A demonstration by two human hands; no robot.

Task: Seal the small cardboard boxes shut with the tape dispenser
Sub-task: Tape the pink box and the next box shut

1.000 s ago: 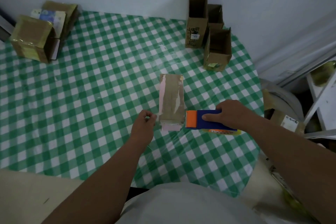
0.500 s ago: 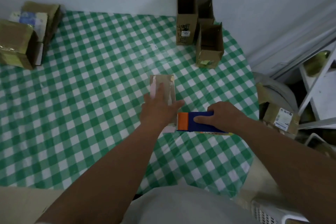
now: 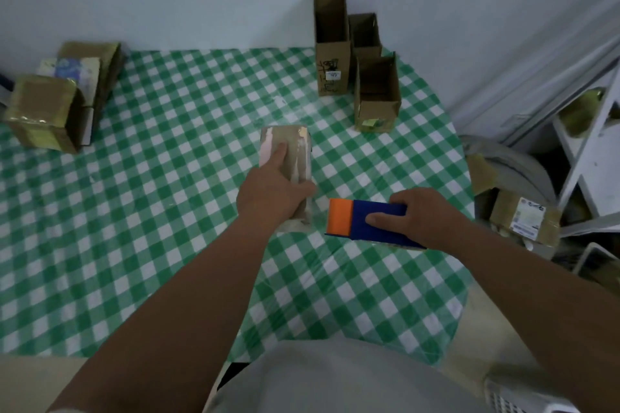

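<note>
Cardboard box [image 3: 291,157] lies flat near the middle of the bench [image 3: 167,198], which is covered in green-and-white check cloth. Its long side runs from 12 to 6 o'clock, with pale torn patches on its top face. The left hand [image 3: 273,193] rests on the box's near half, its grip wide: a straight finger lies along the top and the thumb lies against the right edge.

Just beside the box at 4 o'clock, the right hand [image 3: 421,214] holds the tape dispenser [image 3: 362,220], grip wrapped around its blue body with the thumb pressed on the near side. The dispenser's orange end points toward the box and stands slightly apart from it.

Three open boxes [image 3: 355,57] stand upright in a cluster at 1 o'clock, against the wall. At 10 o'clock, on the bench's far left edge, sits a stack of taped boxes [image 3: 57,100]. Past the bench edge at 3 o'clock, another labelled parcel [image 3: 525,221] lies lower down, beside a white shelf frame [image 3: 590,151].
</note>
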